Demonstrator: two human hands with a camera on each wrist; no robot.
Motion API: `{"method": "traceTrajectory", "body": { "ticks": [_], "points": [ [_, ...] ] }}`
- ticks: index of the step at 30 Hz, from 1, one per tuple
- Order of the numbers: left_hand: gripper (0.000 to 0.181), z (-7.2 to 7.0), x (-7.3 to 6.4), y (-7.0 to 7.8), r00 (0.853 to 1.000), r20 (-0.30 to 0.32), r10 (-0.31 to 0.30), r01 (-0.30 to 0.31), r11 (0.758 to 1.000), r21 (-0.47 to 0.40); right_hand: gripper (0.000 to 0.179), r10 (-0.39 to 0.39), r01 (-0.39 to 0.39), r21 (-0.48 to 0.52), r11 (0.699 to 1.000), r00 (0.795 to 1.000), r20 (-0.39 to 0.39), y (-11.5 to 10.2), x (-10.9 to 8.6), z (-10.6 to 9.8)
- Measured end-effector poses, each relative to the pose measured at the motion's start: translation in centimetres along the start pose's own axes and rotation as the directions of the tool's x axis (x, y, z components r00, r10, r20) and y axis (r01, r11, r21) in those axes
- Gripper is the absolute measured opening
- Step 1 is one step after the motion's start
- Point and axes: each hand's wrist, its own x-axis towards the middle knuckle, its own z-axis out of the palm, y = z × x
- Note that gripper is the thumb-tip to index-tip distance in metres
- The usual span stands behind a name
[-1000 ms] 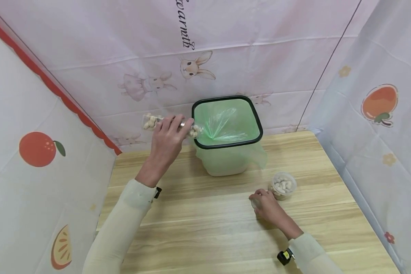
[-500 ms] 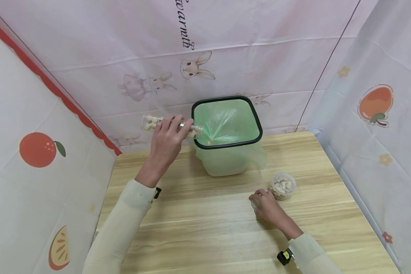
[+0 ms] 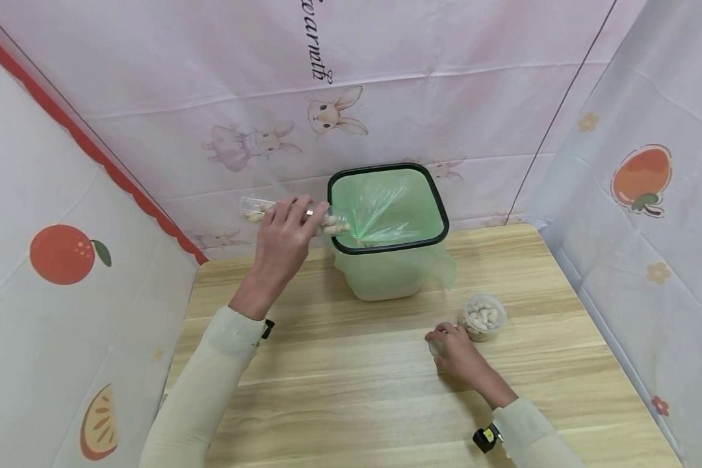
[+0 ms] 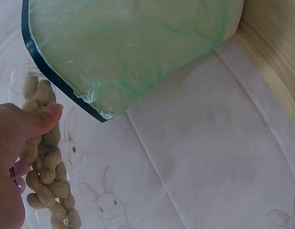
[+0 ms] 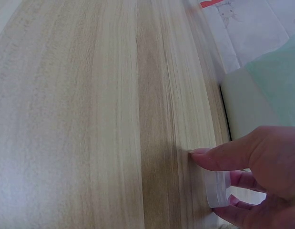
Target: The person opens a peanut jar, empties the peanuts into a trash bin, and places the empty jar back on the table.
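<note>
My left hand (image 3: 283,237) grips a clear plastic jar (image 3: 248,204) around its middle. Tan peanuts in their shells (image 4: 52,164) lie inside it. The jar is tipped nearly level, its right end at the left rim of a pale bin (image 3: 383,286) lined with a thin green bag (image 3: 406,201). On the table, my right hand (image 3: 459,356) pinches a round clear lid (image 5: 217,191) between thumb and fingers, with the lid on its edge. Right behind that hand, a round clear tub (image 3: 504,316) stands upright, holding pale lumpy pieces.
The bin has a black square rim frame (image 3: 389,248) and stands at the back of the wood-grain table (image 3: 351,383). Printed cloth walls (image 3: 474,117) enclose the table at the back and both sides.
Peanuts have slid along the jar toward its right end, leaving fewer at the left end. A small bit has appeared inside the bag near the front rim. The right hand stays put.
</note>
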Motion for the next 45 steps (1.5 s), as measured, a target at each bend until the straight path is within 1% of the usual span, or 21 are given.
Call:
{"method": "traceTrajectory", "body": {
  "ticks": [10,18,23,30,39,45],
  "points": [
    [0.026,-0.09,-0.13,-0.02,1.000,0.009,0.001,-0.001,1.000,0.004,0.040,0.003,-0.003,0.007,1.000,1.000,0.005,-0.24,0.07,-0.06],
    [0.028,-0.07,-0.04,-0.03,1.000,-0.022,0.012,-0.012,1.000,0.013,0.041,0.001,-0.001,0.010,1.000,1.000,0.000,-0.20,0.00,-0.10],
    [0.029,-0.12,0.01,-0.03,1.000,-0.025,0.015,-0.015,1.000,0.009,0.040,0.006,-0.006,0.009,1.000,1.000,0.009,-0.10,-0.01,-0.06],
    [0.029,-0.01,0.07,0.01,0.999,-0.033,0.019,-0.018,1.000,0.018,0.039,0.010,-0.010,0.016,1.000,1.000,0.001,-0.05,0.01,-0.09],
    [0.030,0.05,0.30,0.04,1.000,-0.019,0.024,-0.023,0.999,0.029,0.039,-0.005,0.005,0.020,1.000,1.000,-0.008,-0.14,-0.11,-0.25],
    [0.032,-0.03,0.55,0.02,1.000,-0.009,0.012,-0.012,1.000,0.021,0.039,0.001,-0.001,0.019,1.000,1.000,0.006,-0.27,-0.04,-0.49]
  ]
}}
